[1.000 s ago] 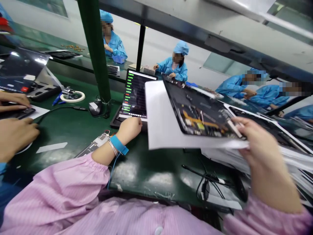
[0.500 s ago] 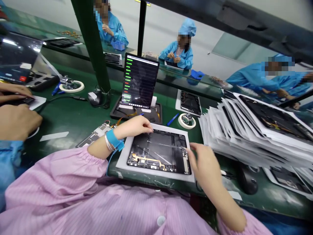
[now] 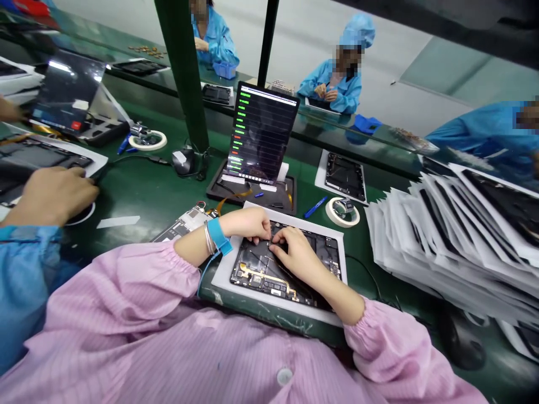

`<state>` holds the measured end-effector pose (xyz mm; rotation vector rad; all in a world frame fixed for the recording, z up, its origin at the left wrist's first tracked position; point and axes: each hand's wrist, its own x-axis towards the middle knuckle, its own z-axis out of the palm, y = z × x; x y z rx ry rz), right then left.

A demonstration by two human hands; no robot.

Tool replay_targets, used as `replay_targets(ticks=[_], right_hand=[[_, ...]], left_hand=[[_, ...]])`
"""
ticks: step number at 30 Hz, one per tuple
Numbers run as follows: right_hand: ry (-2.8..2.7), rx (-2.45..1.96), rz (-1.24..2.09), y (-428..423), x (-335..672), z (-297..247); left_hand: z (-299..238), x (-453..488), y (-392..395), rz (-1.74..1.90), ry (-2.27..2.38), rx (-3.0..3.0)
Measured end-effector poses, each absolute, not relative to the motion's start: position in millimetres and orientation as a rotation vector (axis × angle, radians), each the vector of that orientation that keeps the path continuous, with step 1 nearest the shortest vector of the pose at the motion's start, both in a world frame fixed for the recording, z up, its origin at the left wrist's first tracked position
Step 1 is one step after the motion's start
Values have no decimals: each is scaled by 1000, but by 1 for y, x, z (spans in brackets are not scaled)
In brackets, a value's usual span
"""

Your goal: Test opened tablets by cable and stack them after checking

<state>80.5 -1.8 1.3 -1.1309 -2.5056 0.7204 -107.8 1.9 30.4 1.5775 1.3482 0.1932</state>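
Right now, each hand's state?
Left hand: curled over the device; whether it's gripping can't be told.
Right hand: likewise curled; grip can't be told.

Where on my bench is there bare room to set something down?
The widest bare patch is green bench between the white strip, the loose board and the labelled black device. A narrow gap separates the white sheet from the paper stack, but a black cable runs through it. It's crowded at the open housing, where your left hand and right hand are.
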Motion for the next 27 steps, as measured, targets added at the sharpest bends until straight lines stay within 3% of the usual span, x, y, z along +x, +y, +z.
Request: replay_targets(ticks=[27], right_hand=[[-2490,-1058,795,3,81,-1]], left_hand=[[34,-106,0,169,1320,1567]])
